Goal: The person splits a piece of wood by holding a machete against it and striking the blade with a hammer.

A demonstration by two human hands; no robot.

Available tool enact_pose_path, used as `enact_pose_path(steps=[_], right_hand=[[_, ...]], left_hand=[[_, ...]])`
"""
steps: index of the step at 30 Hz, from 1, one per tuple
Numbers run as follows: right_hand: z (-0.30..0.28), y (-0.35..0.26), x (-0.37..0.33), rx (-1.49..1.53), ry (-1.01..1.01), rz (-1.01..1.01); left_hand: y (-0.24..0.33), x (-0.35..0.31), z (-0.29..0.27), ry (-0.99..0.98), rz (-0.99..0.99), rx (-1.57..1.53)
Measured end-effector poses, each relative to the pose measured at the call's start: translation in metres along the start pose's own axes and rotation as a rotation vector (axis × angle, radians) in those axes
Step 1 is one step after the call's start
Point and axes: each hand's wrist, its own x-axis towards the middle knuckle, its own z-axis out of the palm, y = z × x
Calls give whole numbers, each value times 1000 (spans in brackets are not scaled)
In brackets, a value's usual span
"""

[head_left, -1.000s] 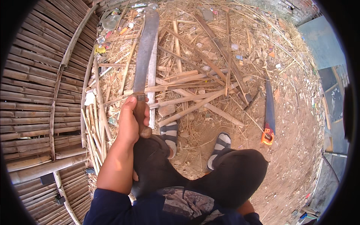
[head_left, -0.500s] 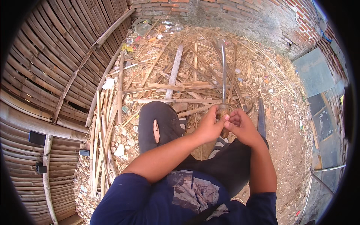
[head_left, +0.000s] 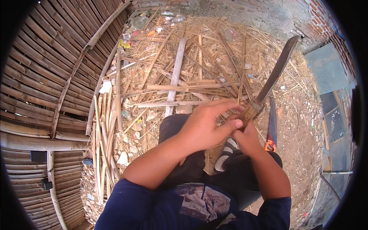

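A machete (head_left: 276,70) with a long dark blade and a worn wooden handle tilts up and away to the right in front of me. My right hand (head_left: 248,137) is wrapped round the lower part of that handle. Beside it, my left hand (head_left: 214,124) is open, fingers stretched toward the handle and thumb close to the right hand. Whether the left fingertips touch the wood I cannot tell. To the right of my right hand, a handsaw (head_left: 272,119) with an orange handle rests by my leg.
Bamboo strips and sticks (head_left: 199,87) lie scattered over straw and rubble ahead. A bundle of long strips (head_left: 102,142) is on the left, near a slatted bamboo wall (head_left: 50,69). A brick wall (head_left: 237,15) closes the far side; grey panels (head_left: 326,69) stand at the right.
The machete has swung from pointing straight ahead to leaning right, its flat side now showing. My left hand has come off the handle and spread its fingers; the right hand has closed round it.
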Motion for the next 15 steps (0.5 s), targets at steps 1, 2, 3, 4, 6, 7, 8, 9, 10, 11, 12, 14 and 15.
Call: enact_pose_path(steps=[1, 2, 3, 4, 6, 7, 8, 9, 10, 11, 12, 14, 15], right_hand=[[-12, 6, 5, 62, 103, 6], [-30, 13, 12, 128, 195, 6], [-51, 17, 15, 77, 280, 9], [-71, 20, 19, 26, 358, 6], [-90, 16, 29, -27, 413, 123], [-93, 19, 32, 40, 462, 195], [-95, 26, 33, 69, 484, 219], [-98, 35, 33, 98, 513, 240], [-100, 42, 30, 123, 546, 260], [-98, 42, 30, 134, 565, 268], [-96, 39, 29, 144, 584, 277], [-95, 37, 30, 144, 588, 280], [-94, 37, 30, 136, 574, 278]], left_hand=[[-6, 3, -18, 12, 66, 101], [-36, 3, -33, 137, -44, -94], [-70, 1, -52, 245, -222, -162], [-111, -3, -69, 401, -306, -150], [-236, -45, -93, 543, -545, 232], [-290, -69, -92, 526, -701, 473], [-335, -93, -77, 400, -793, 522], [-365, -113, -64, 266, -877, 568], [-377, -121, -49, 218, -877, 608], [-384, -126, -35, 183, -875, 650], [-391, -128, -23, 148, -874, 691], [-423, -126, -10, 270, -1042, 526], [-436, -127, -7, 333, -1124, 442]])
